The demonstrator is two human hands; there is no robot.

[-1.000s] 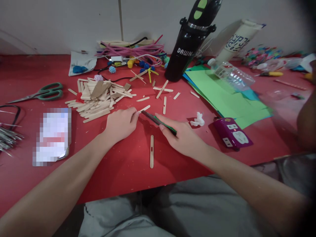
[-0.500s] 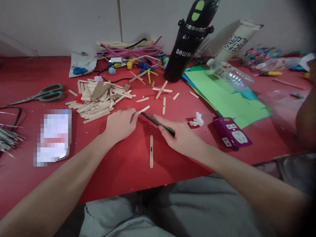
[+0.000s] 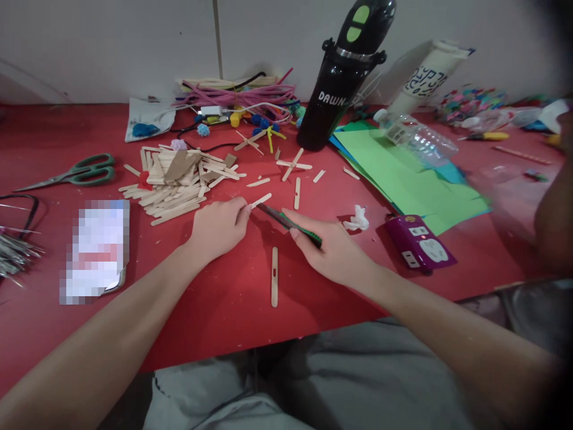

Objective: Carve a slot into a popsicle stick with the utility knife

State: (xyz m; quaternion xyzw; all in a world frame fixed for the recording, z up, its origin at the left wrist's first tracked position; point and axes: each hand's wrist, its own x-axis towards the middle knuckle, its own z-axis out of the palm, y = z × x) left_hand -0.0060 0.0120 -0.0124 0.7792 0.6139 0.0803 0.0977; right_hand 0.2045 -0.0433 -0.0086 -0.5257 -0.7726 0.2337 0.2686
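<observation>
My left hand (image 3: 220, 226) is closed on a popsicle stick (image 3: 262, 200), whose pale end sticks out past the fingertips. In my right hand (image 3: 329, 248) is a green and black utility knife (image 3: 290, 223), its dark blade pointing left at the stick; I cannot tell whether the tip touches the wood. Nearer to me lies a notched popsicle stick (image 3: 274, 278) with a slot at its middle. Another notched stick (image 3: 297, 193) rests beyond the knife, close to a crossed pair of sticks (image 3: 293, 164).
A heap of popsicle sticks (image 3: 179, 185) lies behind my left hand, with green scissors (image 3: 85, 171) and a phone (image 3: 96, 251) further left. To the right are a purple power socket (image 3: 418, 242), crumpled tissue (image 3: 357, 218) and green paper (image 3: 416, 179). A black bottle (image 3: 333, 89) stands at the back.
The knife has shifted slightly to the right, its tip drawing back a little from my left fingertips. Both hands keep their grips.
</observation>
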